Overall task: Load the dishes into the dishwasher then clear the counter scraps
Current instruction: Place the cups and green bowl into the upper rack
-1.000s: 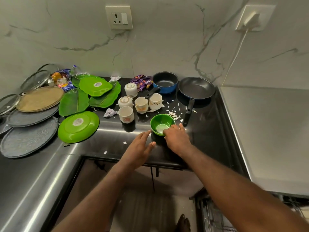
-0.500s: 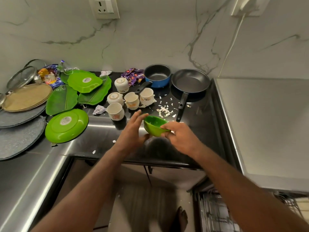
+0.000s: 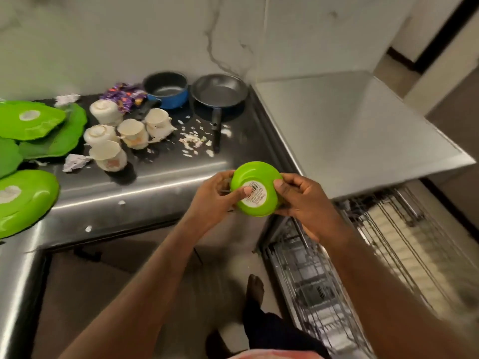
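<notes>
Both hands hold a small green bowl upside down in the air, just off the counter's front edge; a white barcode label shows on its base. My left hand grips its left side, thumb on the label. My right hand grips its right side. The open dishwasher's wire rack lies below and to the right. White scraps are scattered on the steel counter.
Several white cups stand upturned on the counter, with green plates at the left. A blue saucepan and a dark frying pan sit by the wall, beside purple wrappers. My foot is on the floor.
The bowl was lifted off the counter, turned upside down and carried right toward the dishwasher. Both hands now grip it. The view swung right and down.
</notes>
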